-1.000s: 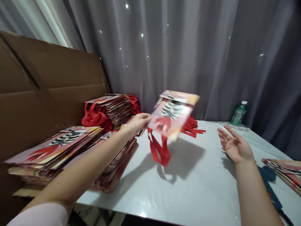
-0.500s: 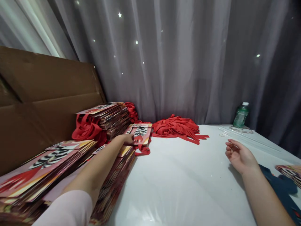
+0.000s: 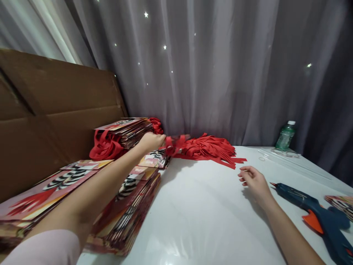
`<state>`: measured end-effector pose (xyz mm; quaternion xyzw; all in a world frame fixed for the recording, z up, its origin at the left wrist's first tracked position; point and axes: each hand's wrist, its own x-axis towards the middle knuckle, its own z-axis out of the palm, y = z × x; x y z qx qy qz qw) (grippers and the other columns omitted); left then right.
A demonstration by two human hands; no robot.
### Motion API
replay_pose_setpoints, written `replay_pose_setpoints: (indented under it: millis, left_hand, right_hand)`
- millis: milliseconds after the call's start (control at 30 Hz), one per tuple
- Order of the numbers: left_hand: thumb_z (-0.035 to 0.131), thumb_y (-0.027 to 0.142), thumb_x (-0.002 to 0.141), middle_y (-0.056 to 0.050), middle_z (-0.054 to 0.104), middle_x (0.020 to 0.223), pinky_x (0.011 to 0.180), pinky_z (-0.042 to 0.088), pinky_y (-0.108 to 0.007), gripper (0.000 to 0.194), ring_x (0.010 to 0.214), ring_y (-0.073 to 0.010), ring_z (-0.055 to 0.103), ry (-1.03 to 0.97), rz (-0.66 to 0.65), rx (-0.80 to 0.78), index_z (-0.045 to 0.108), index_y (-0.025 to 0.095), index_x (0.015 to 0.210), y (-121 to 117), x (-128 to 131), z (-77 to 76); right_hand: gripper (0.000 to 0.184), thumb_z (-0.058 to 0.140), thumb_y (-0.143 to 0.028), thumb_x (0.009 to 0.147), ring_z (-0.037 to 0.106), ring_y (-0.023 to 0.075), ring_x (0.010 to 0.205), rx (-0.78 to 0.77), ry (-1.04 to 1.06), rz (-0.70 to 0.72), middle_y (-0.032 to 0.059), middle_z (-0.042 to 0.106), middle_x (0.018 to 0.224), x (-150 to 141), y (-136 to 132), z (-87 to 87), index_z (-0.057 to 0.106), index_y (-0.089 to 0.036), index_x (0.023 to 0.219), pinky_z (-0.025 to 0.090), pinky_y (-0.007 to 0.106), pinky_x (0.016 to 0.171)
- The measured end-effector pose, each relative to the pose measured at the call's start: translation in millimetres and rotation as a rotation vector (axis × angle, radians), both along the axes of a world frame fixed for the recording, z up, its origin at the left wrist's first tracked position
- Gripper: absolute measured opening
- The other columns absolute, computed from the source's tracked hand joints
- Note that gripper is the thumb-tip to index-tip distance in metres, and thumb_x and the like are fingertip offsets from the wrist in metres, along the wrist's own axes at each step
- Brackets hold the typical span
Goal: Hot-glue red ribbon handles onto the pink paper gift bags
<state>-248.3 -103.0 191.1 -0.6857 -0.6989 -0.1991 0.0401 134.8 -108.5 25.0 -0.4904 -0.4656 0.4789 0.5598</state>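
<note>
My left hand (image 3: 154, 141) is closed at the back of the table, beside the tall pile. Out from its fingers stretches a blurred, thin printed paper panel with red ribbon straps (image 3: 174, 145), seen nearly edge-on. Below it lies another printed panel (image 3: 154, 159) with a black-and-white striped motif. Close to my forearm is a stack of printed panels (image 3: 132, 206). My right hand (image 3: 255, 183) hovers over the white table, fingers loosely apart and holding nothing. Just right of it rests a dark blue glue gun (image 3: 299, 197) with an orange trigger.
A heap of red ribbon strips (image 3: 209, 147) lies at the back. More printed stacks (image 3: 66, 180) fill the left, beside a brown cardboard sheet (image 3: 68, 92). A green bottle (image 3: 286, 137) stands back right. Another printed pile (image 3: 340, 204) sits at the right edge.
My left hand has lifted a panel with red ribbon straps up off the spot where it lay. My right hand has shifted left, and more of the glue gun shows.
</note>
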Motion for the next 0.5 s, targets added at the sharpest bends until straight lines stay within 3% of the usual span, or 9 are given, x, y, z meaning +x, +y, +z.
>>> replay_pose_setpoints:
  millis: [67, 133, 167, 233, 333, 433, 500]
  left_hand:
    - [0.055, 0.036, 0.092, -0.003, 0.066, 0.088, 0.095, 0.044, -0.037, 0.033, 0.106, -0.0251, 0.06, 0.094, -0.013, 0.111, 0.064, 0.013, 0.114, -4.7, 27.1, 24.1]
    - [0.053, 0.03, 0.09, -0.004, 0.067, 0.086, 0.094, 0.043, -0.041, 0.048, 0.104, -0.0285, 0.062, 0.146, -0.002, 0.216, 0.051, 0.017, 0.136, -14.2, 64.5, 44.9]
    - [0.053, 0.026, 0.088, -0.005, 0.068, 0.085, 0.092, 0.044, -0.042, 0.055, 0.101, -0.0294, 0.064, 0.173, -0.004, 0.267, 0.044, 0.019, 0.142, -20.8, 85.3, 52.8]
    - [0.053, 0.021, 0.084, -0.004, 0.069, 0.082, 0.083, 0.047, -0.04, 0.062, 0.089, -0.0287, 0.067, 0.285, -0.026, 0.328, 0.041, 0.022, 0.145, -35.7, 126.2, 62.0]
    - [0.051, 0.018, 0.082, -0.002, 0.068, 0.078, 0.074, 0.048, -0.034, 0.059, 0.075, -0.0235, 0.068, 0.268, -0.2, 0.264, 0.047, 0.023, 0.141, -53.5, 172.7, 58.9]
    - [0.05, 0.015, 0.081, 0.0, 0.063, 0.066, 0.072, 0.048, -0.033, 0.059, 0.064, -0.019, 0.064, 0.134, -0.326, 0.19, 0.048, 0.019, 0.14, -59.0, 194.5, 41.8]
    - [0.049, 0.019, 0.084, 0.002, 0.06, 0.06, 0.07, 0.048, -0.033, 0.057, 0.061, -0.0187, 0.061, -0.017, -0.391, 0.13, 0.045, 0.017, 0.141, -58.9, 198.9, 26.8]
  right_hand:
    - [0.041, 0.078, -0.043, 0.061, 0.063, 0.0193, 0.066, 0.1, -0.045, 0.043, 0.0033, 0.068, 0.077, -16.1, -6.8, -7.3, 0.064, -0.019, 0.091, 0.051, 0.03, 0.056]
    - [0.056, 0.079, -0.047, 0.065, 0.067, 0.0262, 0.091, 0.167, -0.045, 0.149, 0.0106, 0.068, 0.108, -34.9, -18.4, -13.0, 0.063, -0.021, 0.112, 0.056, 0.038, 0.072]
    - [0.067, 0.08, -0.048, 0.067, 0.062, 0.0299, 0.11, 0.181, -0.023, 0.249, 0.0135, 0.061, 0.128, -44.3, -25.7, -15.0, 0.058, -0.024, 0.125, 0.054, 0.043, 0.084]
    - [0.094, 0.084, -0.05, 0.062, 0.039, 0.0346, 0.138, 0.199, 0.038, 0.408, 0.0142, 0.035, 0.154, -61.3, -42.1, -17.0, 0.041, -0.03, 0.144, 0.042, 0.052, 0.103]
    - [0.126, 0.09, -0.046, 0.053, 0.013, 0.0341, 0.148, 0.176, 0.136, 0.648, 0.0089, 0.008, 0.164, -80.3, -67.5, -15.9, 0.014, -0.039, 0.154, 0.032, 0.055, 0.11]
    - [0.12, 0.083, -0.038, 0.065, 0.024, 0.0313, 0.146, 0.164, 0.24, 0.709, 0.0051, 0.012, 0.163, -91.7, -86.9, -14.1, 0.002, -0.044, 0.154, 0.044, 0.049, 0.102]
    - [0.109, 0.078, -0.032, 0.071, 0.037, 0.0307, 0.139, 0.163, 0.278, 0.674, 0.0055, 0.026, 0.159, -95.2, -93.1, -14.0, 0.008, -0.044, 0.154, 0.05, 0.045, 0.095]
